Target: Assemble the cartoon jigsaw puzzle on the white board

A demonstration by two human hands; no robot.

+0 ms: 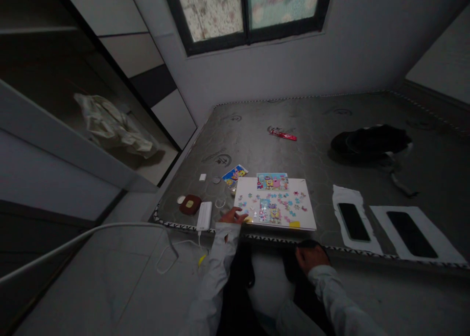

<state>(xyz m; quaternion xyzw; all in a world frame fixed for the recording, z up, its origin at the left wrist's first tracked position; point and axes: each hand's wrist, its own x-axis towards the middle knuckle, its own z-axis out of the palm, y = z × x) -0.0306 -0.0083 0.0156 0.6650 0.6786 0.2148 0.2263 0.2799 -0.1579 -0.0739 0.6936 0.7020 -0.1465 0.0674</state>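
Note:
A white puzzle board (308, 218) lies near the front edge of a grey mattress (330, 120), strewn with several loose coloured pieces around a small assembled patch (270, 212). A cartoon picture strip (272, 181) sits at the board's far edge. My left hand (232, 215) reaches onto the board's near left corner, fingers curled over the pieces there; what they hold is too small to see. My right hand (311, 256) rests below the mattress edge on my dark-clothed knee, fingers curled, apart from the board.
Left of the board lie a white power bank (204, 216) with its cable, a dark red round case (190, 204) and a cartoon card (235, 174). To the right are two dark phones (354, 222) (410, 233) on white paper; farther back lie a black bundle (370, 141) and a red wrapper (282, 134).

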